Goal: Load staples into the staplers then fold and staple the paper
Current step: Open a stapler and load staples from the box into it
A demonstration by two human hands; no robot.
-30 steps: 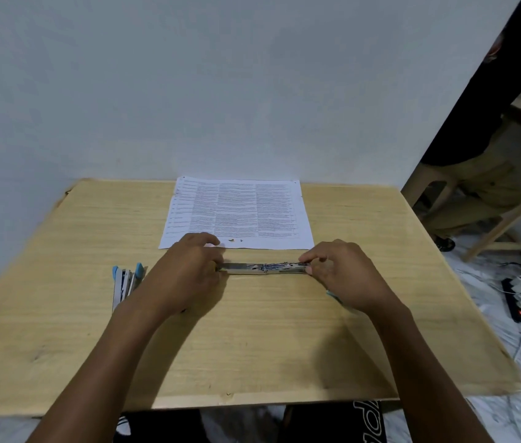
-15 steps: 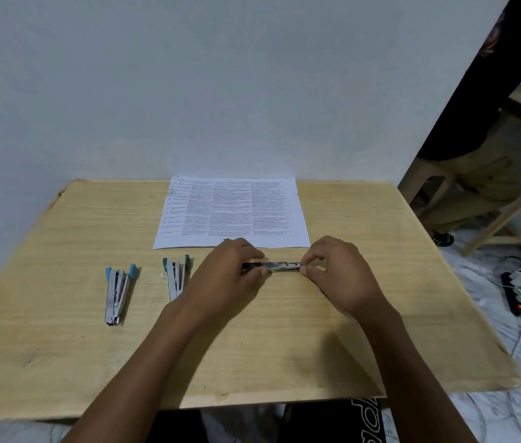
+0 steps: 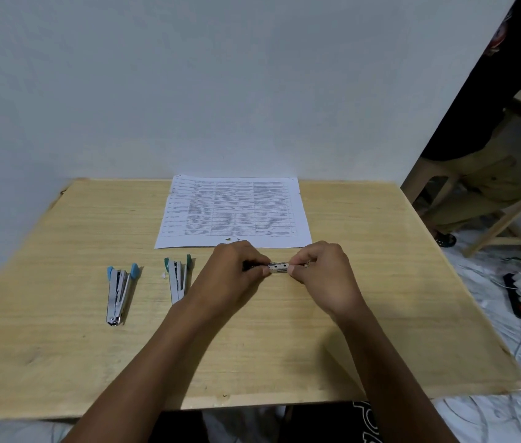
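A small metal stapler (image 3: 277, 267) lies crosswise on the wooden table (image 3: 380, 282), just in front of the printed paper (image 3: 235, 211). My left hand (image 3: 232, 276) pinches its left end and my right hand (image 3: 323, 274) pinches its right end; only a short silver stretch shows between the fingers. A blue-tipped stapler (image 3: 119, 290) lies opened out at the left. A green-tipped stapler (image 3: 177, 276) lies opened out beside my left wrist, which hides its near end.
A white wall stands right behind the table's far edge. At the right a person sits on a wooden stool (image 3: 483, 199). A power strip (image 3: 518, 298) and cables lie on the floor. A tiny white scrap (image 3: 163, 275) rests near the green-tipped stapler.
My left hand has slid right along the stapler toward my right hand, so less metal shows between them. This uncovered the green-tipped stapler on the left.
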